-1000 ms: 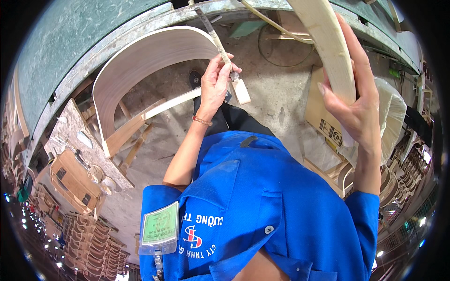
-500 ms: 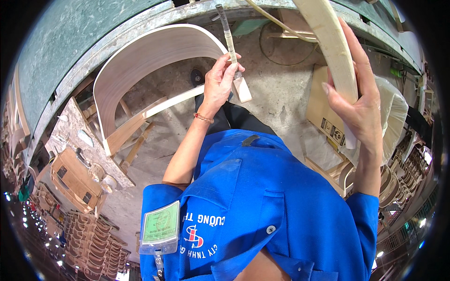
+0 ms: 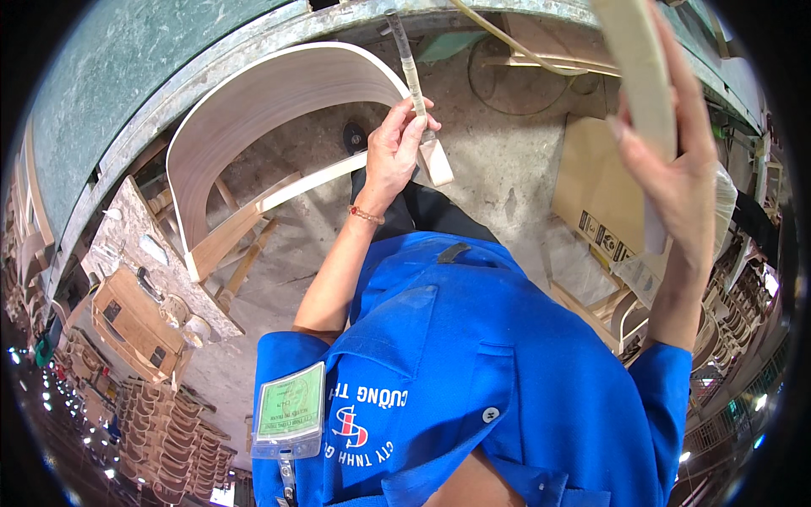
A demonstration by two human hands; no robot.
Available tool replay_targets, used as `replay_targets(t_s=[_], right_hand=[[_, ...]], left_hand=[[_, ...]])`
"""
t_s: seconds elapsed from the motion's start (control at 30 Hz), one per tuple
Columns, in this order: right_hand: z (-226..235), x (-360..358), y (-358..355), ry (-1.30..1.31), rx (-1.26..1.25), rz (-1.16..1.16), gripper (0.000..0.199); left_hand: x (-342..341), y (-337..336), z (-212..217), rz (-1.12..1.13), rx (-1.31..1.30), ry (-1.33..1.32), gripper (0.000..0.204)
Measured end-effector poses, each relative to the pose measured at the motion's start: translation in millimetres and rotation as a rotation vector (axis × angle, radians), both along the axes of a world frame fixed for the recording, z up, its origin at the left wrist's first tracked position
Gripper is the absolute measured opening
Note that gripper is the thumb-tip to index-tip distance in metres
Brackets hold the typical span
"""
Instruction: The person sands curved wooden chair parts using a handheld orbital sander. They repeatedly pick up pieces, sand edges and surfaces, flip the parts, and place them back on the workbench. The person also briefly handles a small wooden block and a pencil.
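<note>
My left hand (image 3: 395,156) is closed around a thin dark stick (image 3: 410,72) wrapped partly in pale tape. A pale squared block (image 3: 436,163) sits at the stick's lower end; whether it belongs to the stick or to the frame, I cannot tell. Behind that hand stands a bent wooden frame (image 3: 190,169), a wide curved band joined by a lower rail (image 3: 279,196). My right hand (image 3: 680,173), blurred, grips a pale curved wooden piece (image 3: 642,80) held up on the right, thumb on one side and fingers on the other.
A green-topped bench (image 3: 127,101) runs along the far side. At left, a board (image 3: 160,245) carries small tools and a wooden box (image 3: 135,321). A cardboard sheet (image 3: 591,186) stands at right. A yellowish hose (image 3: 507,42) hangs near the bench. Stacked wooden parts (image 3: 165,444) lie lower left.
My right hand has moved to the right with the curved wooden piece, uncovering more of the cardboard sheet. My left hand and the bent frame have stayed almost still.
</note>
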State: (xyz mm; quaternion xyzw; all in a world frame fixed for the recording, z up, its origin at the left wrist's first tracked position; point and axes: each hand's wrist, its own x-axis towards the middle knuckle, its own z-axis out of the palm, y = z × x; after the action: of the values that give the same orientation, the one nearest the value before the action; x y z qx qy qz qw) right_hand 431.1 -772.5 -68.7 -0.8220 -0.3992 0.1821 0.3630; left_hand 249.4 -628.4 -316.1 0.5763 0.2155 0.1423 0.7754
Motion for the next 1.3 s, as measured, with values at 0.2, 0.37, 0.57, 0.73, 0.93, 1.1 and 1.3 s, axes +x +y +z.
replay_targets(t_s=[0.2, 0.37, 0.57, 0.73, 0.93, 1.1, 1.3], right_hand=[[-23.7, 11.7, 6.3, 0.007, -0.527, 0.277, 0.07], [-7.7, 3.5, 30.0, 0.075, -0.208, 0.149, 0.077], [0.8, 15.5, 39.8, 0.001, -0.179, 0.144, 0.078], [-37.3, 4.3, 31.6, 0.245, -0.121, -0.056, 0.063], [-126.2, -15.5, 57.8, 0.404, -0.331, 0.074, 0.061], [-194.7, -28.3, 157.2, 0.525, -0.165, 0.256, 0.067], [-197.9, -32.7, 359.5, 0.495, -0.15, 0.254, 0.065]], left_hand=[[-2.0, 0.6, -0.8, -0.043, 0.031, 0.001, 0.025], [0.3, 1.2, -0.3, -0.055, 0.062, 0.014, 0.024], [-4.4, 11.7, 10.6, -0.161, -0.271, 0.019, 0.027], [-44.7, 71.5, 15.8, 0.229, -0.264, 0.011, 0.031], [-125.0, 160.4, 3.6, 0.884, -0.19, 0.138, 0.032], [-144.0, 224.1, 0.8, 0.894, -0.184, 0.149, 0.031], [-124.8, 352.3, -17.7, 0.838, -0.199, 0.011, 0.039]])
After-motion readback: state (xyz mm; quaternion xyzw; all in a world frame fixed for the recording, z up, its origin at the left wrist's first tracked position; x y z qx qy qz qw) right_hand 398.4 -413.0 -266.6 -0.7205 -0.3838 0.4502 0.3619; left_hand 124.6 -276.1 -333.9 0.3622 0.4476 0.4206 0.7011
